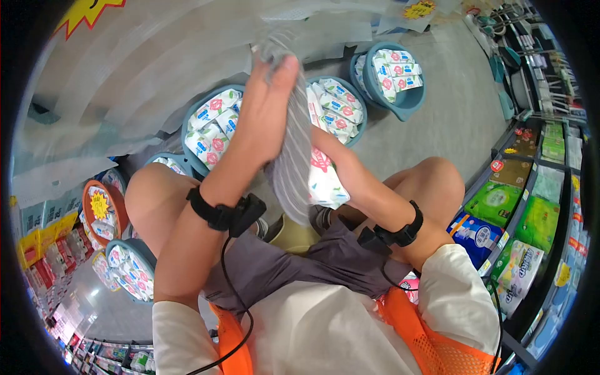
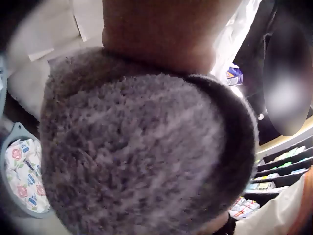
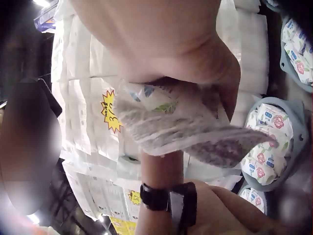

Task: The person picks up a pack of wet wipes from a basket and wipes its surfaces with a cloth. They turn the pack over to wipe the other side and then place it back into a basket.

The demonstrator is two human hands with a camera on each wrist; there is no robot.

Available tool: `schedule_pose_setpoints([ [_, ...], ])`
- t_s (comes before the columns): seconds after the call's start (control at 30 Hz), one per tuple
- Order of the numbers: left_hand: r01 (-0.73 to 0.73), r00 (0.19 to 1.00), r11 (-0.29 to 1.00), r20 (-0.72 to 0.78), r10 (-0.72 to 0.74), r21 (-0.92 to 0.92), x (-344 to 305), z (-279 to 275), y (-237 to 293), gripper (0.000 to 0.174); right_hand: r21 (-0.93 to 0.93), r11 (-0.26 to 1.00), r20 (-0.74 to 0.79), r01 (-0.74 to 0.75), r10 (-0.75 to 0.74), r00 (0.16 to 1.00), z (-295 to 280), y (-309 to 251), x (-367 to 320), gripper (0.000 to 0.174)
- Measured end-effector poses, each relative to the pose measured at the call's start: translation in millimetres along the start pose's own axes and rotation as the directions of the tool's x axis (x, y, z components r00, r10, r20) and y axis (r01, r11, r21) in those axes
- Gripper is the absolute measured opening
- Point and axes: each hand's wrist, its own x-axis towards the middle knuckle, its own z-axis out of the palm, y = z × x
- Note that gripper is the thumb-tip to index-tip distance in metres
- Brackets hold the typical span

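Grey striped cloth (image 1: 292, 147) hangs between the two hands in the head view, blurred near its top. The left hand (image 1: 265, 106) pinches its upper part between thumb and fingers. On the other side, the right hand (image 1: 326, 145) grips a white soft pack (image 1: 325, 187) with pink flower print, against the cloth; its fingers are mostly hidden. Fuzzy grey cloth (image 2: 137, 152) fills most of the left wrist view. In the right wrist view, the right hand (image 3: 181, 54) is above the pack (image 3: 164, 105), whose lower side meets the cloth (image 3: 195, 142).
Blue-grey baskets of similar packs stand ahead, including one (image 1: 412, 103) at the upper right and one (image 1: 150, 269) at the left. An orange basket (image 1: 119, 206) is at the left. Shelves of packaged goods (image 1: 497, 203) line the right. The person's bent knees (image 1: 437, 181) flank the hands.
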Motion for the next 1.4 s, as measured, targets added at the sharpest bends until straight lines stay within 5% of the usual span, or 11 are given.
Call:
schedule_pose_setpoints([
  [0.2, 0.103, 0.987, 0.995, -0.124, -0.1, 0.017, 16, -6, -6, 0.067, 0.153, 0.988, -0.019, -0.037, 0.04, 0.999, 4, -24, -9, 0.038],
  [0.33, 0.186, 0.982, 0.963, 0.053, -0.179, -0.193, 8, 2, -34, 0.068, 0.218, 0.976, -0.058, -0.019, 0.033, 0.998, 0, -39, -12, 0.037],
  [0.57, -0.217, 0.964, 0.976, 0.153, 0.215, -0.006, -38, 22, -7, 0.061, 0.21, 0.957, -0.121, 0.201, -0.179, 0.976, -6, -42, -5, 0.04],
  [0.7, -0.249, 0.957, 0.968, 0.163, 0.24, 0.035, -52, 25, -5, 0.061, 0.186, 0.957, -0.116, 0.222, -0.203, 0.972, -7, -30, 2, 0.042],
  [0.97, -0.059, 0.988, 0.97, 0.127, 0.09, -0.235, -38, 23, -1, 0.05, 0.075, 0.989, -0.052, 0.131, -0.127, 0.99, -1, -9, 6, 0.045],
  [1.07, 0.012, 0.996, 0.988, 0.084, 0.001, -0.153, -29, 20, 3, 0.052, -0.028, 0.993, -0.019, 0.118, -0.119, 0.993, -4, -4, 10, 0.05],
  [1.27, 0.35, 0.923, 0.839, 0.001, -0.384, -0.417, -16, 11, -13, 0.055, -0.213, 0.951, 0.051, 0.223, -0.217, 0.975, -3, 11, 15, 0.054],
  [1.4, 0.433, 0.887, 0.729, 0.11, -0.448, -0.53, -14, 6, -12, 0.054, -0.305, 0.906, 0.082, 0.292, -0.281, 0.956, 3, 6, 8, 0.059],
])
